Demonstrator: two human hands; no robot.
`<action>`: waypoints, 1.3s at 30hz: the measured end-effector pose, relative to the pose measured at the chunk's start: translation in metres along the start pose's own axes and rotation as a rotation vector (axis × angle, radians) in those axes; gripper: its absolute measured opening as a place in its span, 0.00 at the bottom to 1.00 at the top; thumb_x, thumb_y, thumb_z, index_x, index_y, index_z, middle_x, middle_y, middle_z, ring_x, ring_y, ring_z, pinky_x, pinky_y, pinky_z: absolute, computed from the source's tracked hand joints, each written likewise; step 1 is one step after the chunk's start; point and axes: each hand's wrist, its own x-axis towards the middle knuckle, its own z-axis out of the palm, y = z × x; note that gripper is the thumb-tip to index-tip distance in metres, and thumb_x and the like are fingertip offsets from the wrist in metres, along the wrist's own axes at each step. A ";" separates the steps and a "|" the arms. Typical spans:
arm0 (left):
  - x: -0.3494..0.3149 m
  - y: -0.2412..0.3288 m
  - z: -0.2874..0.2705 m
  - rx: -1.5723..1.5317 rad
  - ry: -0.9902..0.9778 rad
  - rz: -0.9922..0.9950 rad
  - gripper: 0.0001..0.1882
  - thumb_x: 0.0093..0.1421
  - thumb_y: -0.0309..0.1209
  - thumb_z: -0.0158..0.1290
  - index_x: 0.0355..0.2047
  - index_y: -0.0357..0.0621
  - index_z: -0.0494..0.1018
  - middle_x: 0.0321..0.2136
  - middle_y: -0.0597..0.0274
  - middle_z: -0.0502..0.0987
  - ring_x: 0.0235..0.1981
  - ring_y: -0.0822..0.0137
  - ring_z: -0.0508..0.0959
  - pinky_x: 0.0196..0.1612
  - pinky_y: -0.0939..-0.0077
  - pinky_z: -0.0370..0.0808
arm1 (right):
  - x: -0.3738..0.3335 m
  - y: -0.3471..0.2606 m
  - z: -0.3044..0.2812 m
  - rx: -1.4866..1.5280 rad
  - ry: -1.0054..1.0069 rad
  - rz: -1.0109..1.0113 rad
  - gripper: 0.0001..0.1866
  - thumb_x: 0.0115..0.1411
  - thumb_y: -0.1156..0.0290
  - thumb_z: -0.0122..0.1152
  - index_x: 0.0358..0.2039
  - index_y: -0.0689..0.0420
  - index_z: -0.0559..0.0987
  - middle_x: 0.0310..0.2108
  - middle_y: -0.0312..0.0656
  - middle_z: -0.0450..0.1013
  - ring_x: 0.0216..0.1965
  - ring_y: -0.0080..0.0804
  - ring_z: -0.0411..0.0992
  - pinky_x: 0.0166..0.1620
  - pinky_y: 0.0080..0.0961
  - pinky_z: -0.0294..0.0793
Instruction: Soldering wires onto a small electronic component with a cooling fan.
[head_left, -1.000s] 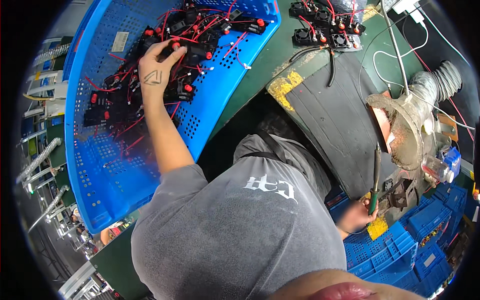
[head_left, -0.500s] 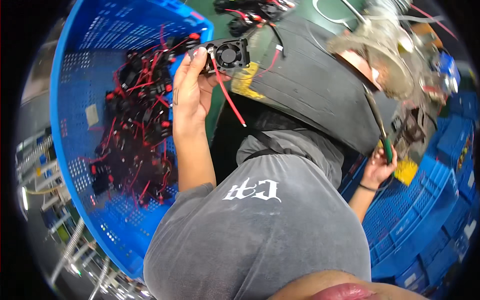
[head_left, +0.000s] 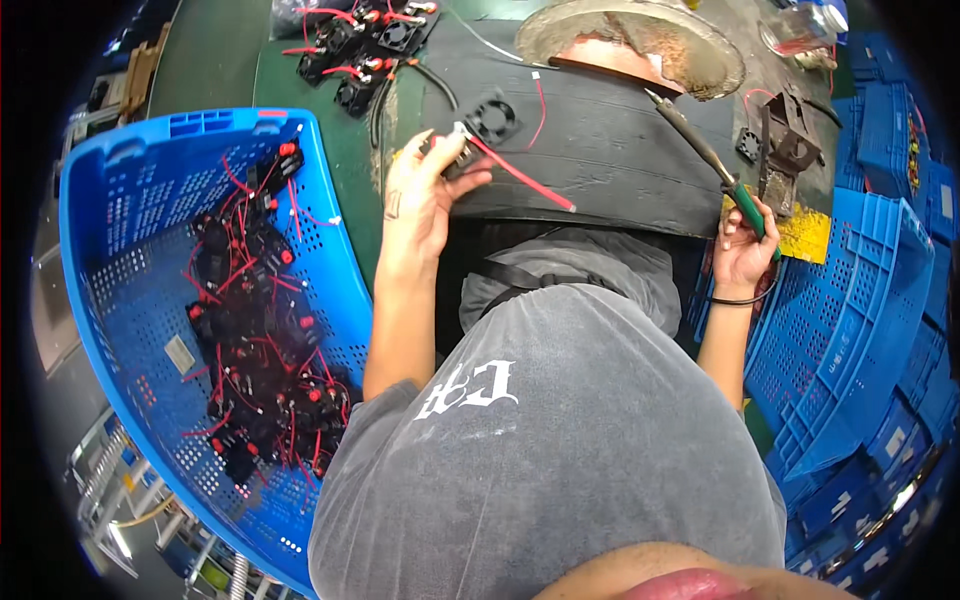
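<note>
My left hand [head_left: 425,190] is closed on a small black fan unit [head_left: 493,119], with thumb and fingers gripping its near end. From the unit a red wire [head_left: 530,183] hangs toward the lower right, over the black work mat [head_left: 600,150]. In my right hand [head_left: 746,245], the fingers wrap around the green handle of a soldering iron [head_left: 700,145]. The iron points up and left; its tip is near the rim of a round funnel-shaped hood [head_left: 715,60]. A loose red wire [head_left: 540,110] lies on the mat beyond the fan.
A blue crate [head_left: 340,260] on the left holds a pile of black fan units with red wires. More fan units [head_left: 360,50] lie at the far left of the bench. On the right are a metal stand [head_left: 793,130], a clear jar [head_left: 800,30] and stacked blue crates [head_left: 850,290].
My view has swung, so the blue crate appears lower and more of the bench shows. My left hand has brought the fan unit over the mat; the soldering iron stays in my right hand.
</note>
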 end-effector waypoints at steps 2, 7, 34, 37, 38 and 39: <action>0.004 -0.010 0.007 -0.018 -0.061 -0.126 0.09 0.60 0.27 0.60 0.39 0.45 0.73 0.34 0.69 0.77 0.38 0.70 0.78 0.39 0.73 0.77 | 0.000 0.000 -0.006 0.043 0.000 -0.008 0.21 0.69 0.56 0.47 0.49 0.58 0.78 0.30 0.48 0.75 0.25 0.31 0.70 0.19 0.18 0.68; 0.011 -0.035 0.037 -0.193 -0.180 -0.321 0.06 0.59 0.21 0.57 0.32 0.48 0.74 0.34 0.66 0.80 0.36 0.71 0.78 0.40 0.75 0.75 | -0.002 0.003 -0.008 0.134 -0.013 -0.011 0.20 0.69 0.56 0.48 0.48 0.57 0.79 0.30 0.48 0.75 0.25 0.32 0.70 0.18 0.18 0.68; 0.028 0.009 0.046 1.064 -0.559 0.036 0.16 0.52 0.27 0.63 0.41 0.37 0.75 0.32 0.58 0.79 0.33 0.65 0.79 0.39 0.73 0.76 | -0.006 0.004 -0.002 0.265 -0.026 -0.033 0.20 0.68 0.58 0.49 0.49 0.60 0.78 0.28 0.46 0.71 0.25 0.30 0.64 0.18 0.16 0.65; 0.033 0.019 0.050 0.672 -0.476 -0.201 0.16 0.59 0.22 0.59 0.47 0.36 0.71 0.37 0.59 0.80 0.35 0.72 0.80 0.38 0.79 0.79 | -0.006 0.005 -0.005 0.294 0.007 -0.032 0.21 0.69 0.57 0.48 0.51 0.60 0.77 0.29 0.46 0.70 0.25 0.29 0.65 0.19 0.17 0.66; 0.037 0.018 0.052 0.585 -0.468 -0.235 0.17 0.59 0.23 0.59 0.48 0.38 0.70 0.39 0.60 0.80 0.35 0.73 0.80 0.37 0.79 0.79 | -0.008 0.007 -0.009 0.299 0.012 -0.042 0.21 0.69 0.57 0.47 0.52 0.59 0.77 0.29 0.46 0.71 0.23 0.29 0.65 0.18 0.17 0.66; 0.043 0.011 0.055 0.495 -0.463 -0.275 0.18 0.59 0.23 0.58 0.50 0.39 0.70 0.40 0.61 0.79 0.35 0.73 0.79 0.36 0.79 0.79 | -0.006 0.008 -0.018 0.274 -0.020 -0.068 0.21 0.70 0.57 0.46 0.53 0.57 0.77 0.29 0.48 0.71 0.22 0.29 0.67 0.18 0.17 0.66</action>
